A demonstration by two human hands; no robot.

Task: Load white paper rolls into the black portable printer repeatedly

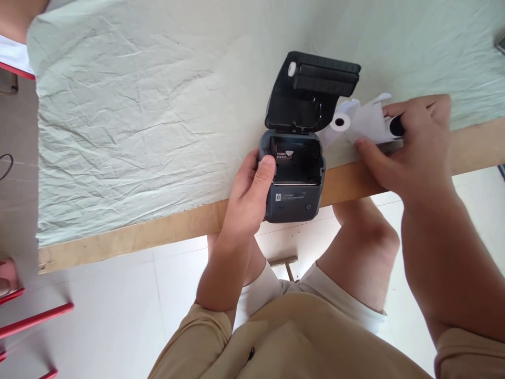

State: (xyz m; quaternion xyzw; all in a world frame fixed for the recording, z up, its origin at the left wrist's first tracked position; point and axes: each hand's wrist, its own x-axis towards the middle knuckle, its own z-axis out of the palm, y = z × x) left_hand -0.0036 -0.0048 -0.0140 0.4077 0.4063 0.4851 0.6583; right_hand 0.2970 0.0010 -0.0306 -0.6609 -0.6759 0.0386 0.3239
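My left hand (250,192) grips a dark portable label printer (294,202) by its left side, thumb over the rim, at the table's front edge. The printer's lid (311,89) is swung up, and its inner bay shows a small white sticker and no roll. To the right, my right hand (414,145) is closed around a loose white paper roll (369,123), thumb in front and fingers behind. A small white roll end with a dark core (340,122) shows beside it, close to the printer. The fingertips behind the paper are partly hidden.
A wrinkled pale cloth (150,116) covers the table, with its bare wooden edge (130,239) towards me. Another person's arm (18,18) comes in at the upper left. Red bars (37,320) stand low on the left, and a dark object (500,43) lies at the far right.
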